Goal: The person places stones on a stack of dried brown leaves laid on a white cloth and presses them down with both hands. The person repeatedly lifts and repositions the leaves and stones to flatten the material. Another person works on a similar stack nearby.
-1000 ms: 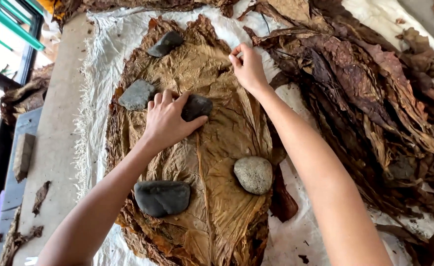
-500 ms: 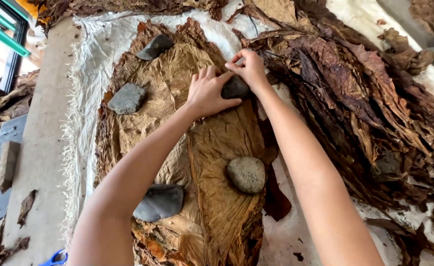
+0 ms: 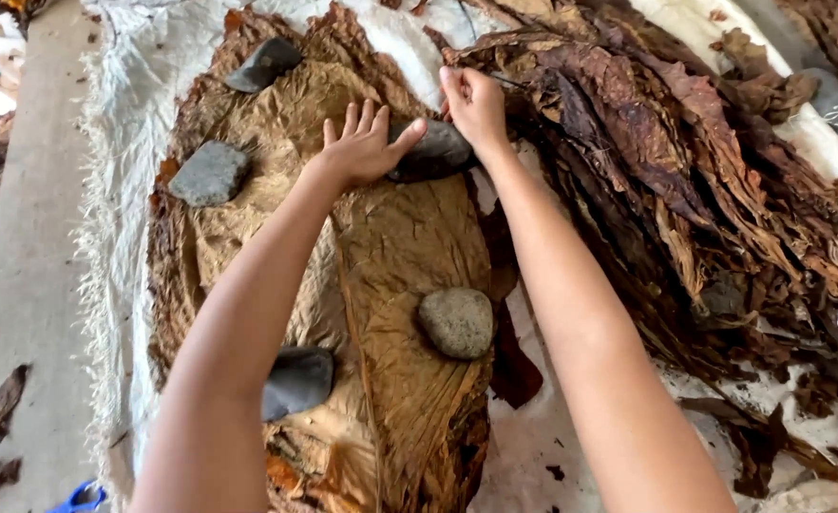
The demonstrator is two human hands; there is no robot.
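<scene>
A stack of flattened tan dried leaves (image 3: 381,237) lies on a white woven cloth (image 3: 115,190). My left hand (image 3: 362,142) rests flat on the leaves, its fingers apart and its thumb against a dark grey stone (image 3: 433,150) at the stack's upper right. My right hand (image 3: 474,100) sits just right of that stone, its fingers curled at the edge of the dark leaf pile (image 3: 666,152). Whether it pinches a leaf there I cannot tell. Several other stones weigh the stack down: one far (image 3: 262,65), one left (image 3: 210,173), a pale round one (image 3: 457,321) and a dark one (image 3: 295,380) partly behind my left arm.
A heap of dark brown crumpled leaves covers the right side of the cloth. A grey concrete ledge (image 3: 29,247) runs along the left with leaf scraps (image 3: 6,399) on it. A small blue object (image 3: 82,496) shows at the bottom left.
My left hand slid the dark grey stone from the middle of the stack up and right to its upper right edge. My right hand stayed near that edge.
</scene>
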